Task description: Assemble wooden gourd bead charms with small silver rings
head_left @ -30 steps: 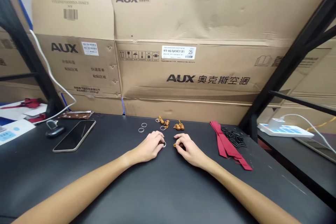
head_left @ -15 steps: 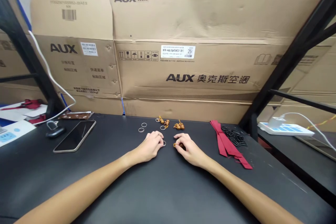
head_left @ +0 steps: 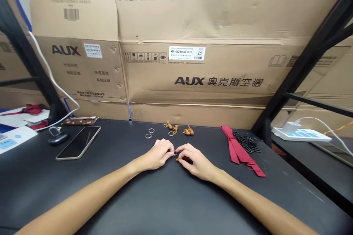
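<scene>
My left hand pinches a small metal split ring, mostly hidden by the fingers. Close beside it, my right hand is closed on a small brown gourd charm with a yellow-orange cord loop; the charm's body is largely covered by the hand. The fingertips of both hands almost meet at the ring. Beyond the left hand lie two loose split rings. Gourd charms with rings on their cords rest behind the hands, and another cluster of gourd charms lies to their right.
Red ribbon strips and a pile of black clasps lie to the right. At left are a phone and a dark key fob-like object. Cardboard walls the table's back; a power strip sits far right.
My right hand has moved left with the gourd charm, bringing its cord up to the ring. My left hand has shifted slightly right, still pinching the ring.
</scene>
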Demonstrator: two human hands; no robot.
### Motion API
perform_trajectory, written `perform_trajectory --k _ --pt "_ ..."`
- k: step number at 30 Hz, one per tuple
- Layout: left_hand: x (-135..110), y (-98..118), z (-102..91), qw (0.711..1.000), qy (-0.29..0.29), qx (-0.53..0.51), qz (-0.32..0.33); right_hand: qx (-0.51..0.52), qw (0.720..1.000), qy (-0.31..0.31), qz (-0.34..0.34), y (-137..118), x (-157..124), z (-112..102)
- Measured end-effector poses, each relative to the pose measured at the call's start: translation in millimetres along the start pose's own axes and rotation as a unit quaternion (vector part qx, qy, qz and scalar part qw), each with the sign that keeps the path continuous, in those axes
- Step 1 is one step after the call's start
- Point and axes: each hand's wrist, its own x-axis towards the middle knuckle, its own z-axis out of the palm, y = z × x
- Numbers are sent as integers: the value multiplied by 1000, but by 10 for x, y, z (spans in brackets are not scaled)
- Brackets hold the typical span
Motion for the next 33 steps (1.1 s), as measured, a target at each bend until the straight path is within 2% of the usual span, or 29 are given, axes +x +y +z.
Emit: perform_trajectory --k 6,14,20,25,33 --pt "1 18 12 999 4 43 16 -14 999 18 30 47 2 6" --pt "25 36 5 997 -8 68 24 -11 999 25 28 35 16 17" --pt "21 30 -15 999 -15 32 8 10 999 31 25 20 11 6" --pt "22 23 -57 999 -21 -16 -18 -2 1000 21 -13 -7 19 1" --pt "40 -36 -88 996 -35 -83 -16 -73 994 -11 -77 -23 29 24"
